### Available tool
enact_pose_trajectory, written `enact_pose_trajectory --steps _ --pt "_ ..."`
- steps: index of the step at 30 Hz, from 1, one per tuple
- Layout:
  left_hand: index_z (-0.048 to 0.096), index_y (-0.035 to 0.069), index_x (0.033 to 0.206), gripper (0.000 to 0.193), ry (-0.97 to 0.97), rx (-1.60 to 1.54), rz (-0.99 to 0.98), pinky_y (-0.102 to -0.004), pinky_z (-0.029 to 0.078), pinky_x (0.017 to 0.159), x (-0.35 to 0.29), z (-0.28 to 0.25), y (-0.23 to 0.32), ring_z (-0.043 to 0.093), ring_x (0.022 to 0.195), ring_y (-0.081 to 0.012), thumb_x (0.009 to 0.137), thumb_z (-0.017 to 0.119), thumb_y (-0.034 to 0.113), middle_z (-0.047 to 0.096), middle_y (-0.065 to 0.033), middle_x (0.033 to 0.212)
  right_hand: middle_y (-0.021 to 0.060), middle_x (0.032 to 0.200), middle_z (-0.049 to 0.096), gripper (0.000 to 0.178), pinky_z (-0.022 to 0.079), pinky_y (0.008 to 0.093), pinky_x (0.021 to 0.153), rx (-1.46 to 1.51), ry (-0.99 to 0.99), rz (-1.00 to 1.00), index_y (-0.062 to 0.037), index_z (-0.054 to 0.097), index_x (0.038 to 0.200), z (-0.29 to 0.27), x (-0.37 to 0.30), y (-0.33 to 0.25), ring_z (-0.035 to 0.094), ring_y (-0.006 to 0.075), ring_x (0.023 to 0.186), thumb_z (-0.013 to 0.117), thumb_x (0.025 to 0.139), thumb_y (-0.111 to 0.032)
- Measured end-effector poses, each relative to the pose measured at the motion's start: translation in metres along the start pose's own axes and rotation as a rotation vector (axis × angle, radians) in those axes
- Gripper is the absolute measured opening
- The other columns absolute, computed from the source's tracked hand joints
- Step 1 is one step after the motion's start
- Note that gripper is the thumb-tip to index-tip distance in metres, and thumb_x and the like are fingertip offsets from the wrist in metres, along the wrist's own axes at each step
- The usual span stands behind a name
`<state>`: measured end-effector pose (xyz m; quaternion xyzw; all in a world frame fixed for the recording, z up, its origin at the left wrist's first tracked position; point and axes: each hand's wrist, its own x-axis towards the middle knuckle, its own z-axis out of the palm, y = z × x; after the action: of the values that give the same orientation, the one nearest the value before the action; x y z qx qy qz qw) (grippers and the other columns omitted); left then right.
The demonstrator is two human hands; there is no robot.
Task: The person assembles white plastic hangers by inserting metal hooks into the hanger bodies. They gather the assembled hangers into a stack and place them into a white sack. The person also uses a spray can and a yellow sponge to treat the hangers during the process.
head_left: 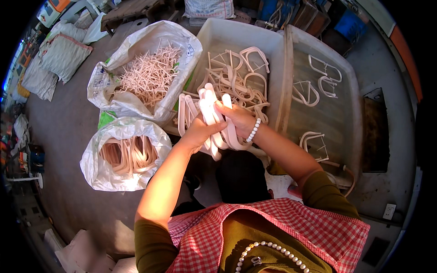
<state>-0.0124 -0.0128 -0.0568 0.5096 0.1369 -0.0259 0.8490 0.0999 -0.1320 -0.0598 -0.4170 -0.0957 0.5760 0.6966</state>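
Note:
My left hand (pixel 199 133) and my right hand (pixel 240 121) are closed round a bundle of pale pink, U-shaped plastic pieces (pixel 210 111) with rounded ends. The bundle is held over the near edge of a whitish plastic tub (pixel 278 59), in front of my body. In that tub lies a tangle of similar looped pieces (pixel 234 77), with thin rods joined to some of them. Several more pale loops (pixel 183 111) stand just left of the bundle, partly hidden by my left hand. My fingers cover part of what I hold.
At the left, one white woven bag (pixel 102 86) holds many thin pink sprue sticks (pixel 152 75). A nearer bag (pixel 93 170) contains stacked curved pieces (pixel 129 154). On the right, a greyish shallow tub (pixel 339 118) has a few loops in it. Full sacks (pixel 63 54) lie at the far left.

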Motion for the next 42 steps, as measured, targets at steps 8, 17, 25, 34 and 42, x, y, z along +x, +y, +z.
enact_pose_trajectory --steps 8,17,25,34,42 --pt "0.047 0.000 0.124 0.043 0.034 -0.110 -0.025 -0.0330 0.052 0.083 -0.013 -0.009 0.001 0.060 0.099 -0.0194 0.085 0.064 0.005 0.058 -0.0100 0.113 0.0056 0.097 0.061 0.033 0.050 0.0281 0.077 -0.144 -0.058 -0.092 -0.0041 0.053 0.111 0.000 -0.011 -0.009 0.060 0.0127 0.088 0.064 0.088 -0.026" --pt "0.052 0.000 0.119 0.038 0.198 -0.018 -0.013 -0.0298 0.050 0.079 -0.012 -0.006 -0.005 0.060 0.095 -0.0172 0.084 0.064 0.009 0.060 -0.0083 0.107 0.0093 0.096 0.063 0.031 0.055 0.0316 0.073 -0.075 -0.036 -0.031 -0.0035 0.054 0.108 0.000 -0.013 -0.014 0.064 0.0174 0.081 0.069 0.082 -0.013" --pt "0.043 -0.001 0.129 0.051 0.099 0.299 0.101 -0.0291 0.046 0.085 -0.005 0.009 -0.011 0.056 0.101 -0.0158 0.087 0.066 0.019 0.059 -0.0077 0.112 0.0037 0.110 0.059 0.044 0.046 0.0284 0.089 -0.139 -0.004 -0.152 -0.0038 0.052 0.118 0.002 0.001 -0.005 0.056 0.0131 0.102 0.071 0.082 -0.021" --pt "0.056 0.001 0.117 0.038 0.103 0.415 0.063 -0.0299 0.048 0.082 -0.002 0.022 -0.009 0.059 0.096 -0.0138 0.082 0.068 0.012 0.063 -0.0058 0.106 0.0016 0.104 0.060 0.056 0.048 0.0281 0.086 -0.402 -0.051 -0.145 -0.0046 0.052 0.117 0.011 -0.010 -0.019 0.057 0.0112 0.097 0.078 0.068 -0.005" --pt "0.050 0.000 0.125 0.055 -0.031 0.543 -0.059 -0.0284 0.047 0.084 -0.002 0.016 0.003 0.059 0.098 -0.0130 0.078 0.073 0.014 0.063 -0.0070 0.107 0.0074 0.099 0.063 0.042 0.052 0.0329 0.081 -0.329 0.079 -0.269 -0.0036 0.052 0.110 0.012 -0.013 -0.013 0.063 0.0164 0.089 0.074 0.074 -0.005"
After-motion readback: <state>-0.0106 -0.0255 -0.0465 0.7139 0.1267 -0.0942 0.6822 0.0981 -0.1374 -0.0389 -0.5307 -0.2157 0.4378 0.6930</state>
